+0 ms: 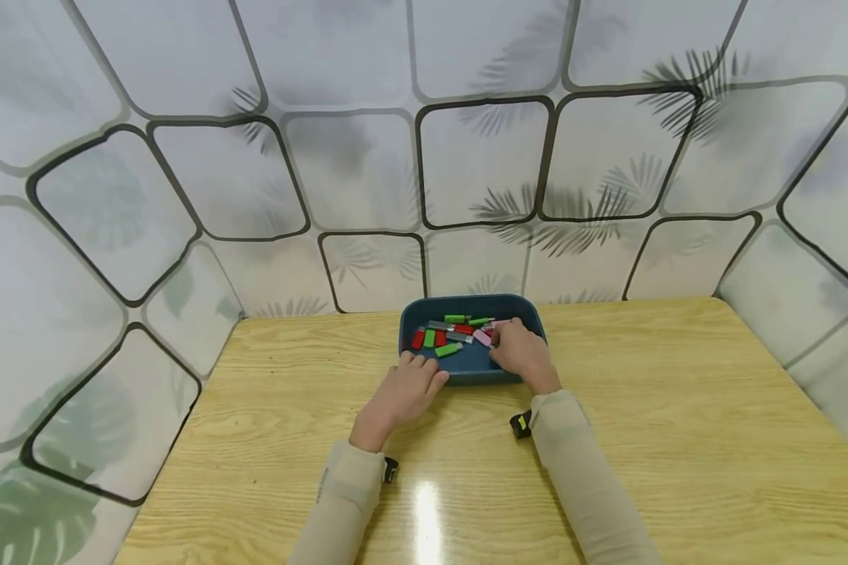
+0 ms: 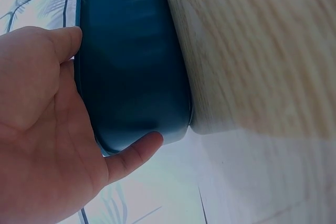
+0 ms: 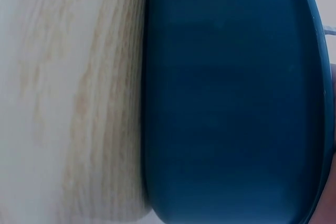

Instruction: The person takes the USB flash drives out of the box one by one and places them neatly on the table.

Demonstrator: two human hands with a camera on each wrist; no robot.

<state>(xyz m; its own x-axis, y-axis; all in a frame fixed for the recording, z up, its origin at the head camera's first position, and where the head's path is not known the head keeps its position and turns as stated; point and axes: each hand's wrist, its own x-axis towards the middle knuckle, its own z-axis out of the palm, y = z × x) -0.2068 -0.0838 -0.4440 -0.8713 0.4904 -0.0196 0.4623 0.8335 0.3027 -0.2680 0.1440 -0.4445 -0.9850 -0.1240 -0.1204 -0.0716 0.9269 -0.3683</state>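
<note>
A dark blue plastic bin [image 1: 480,378] stands on the table, with several USB sticks inside in green [image 1: 448,350], red [image 1: 418,339], grey [image 1: 458,337] and pink [image 1: 483,338]. My left hand [image 1: 406,390] holds the bin's front left corner, its fingers over the rim. In the left wrist view, the thumb and little finger of that left hand [image 2: 52,124] lie against the bin's wall [image 2: 136,56]. My right hand [image 1: 520,350] reaches over the right part of the bin, bent fingertips down among the pink sticks. Whether it pinches one I cannot tell.
The wooden table [image 1: 678,424] runs back to a patterned wall covering [image 1: 367,173], close behind the bin. A small black device [image 1: 520,424] is at the right wrist and another black device [image 1: 391,469] at the left. The bin's outer wall [image 3: 231,98] fills much of the right wrist view.
</note>
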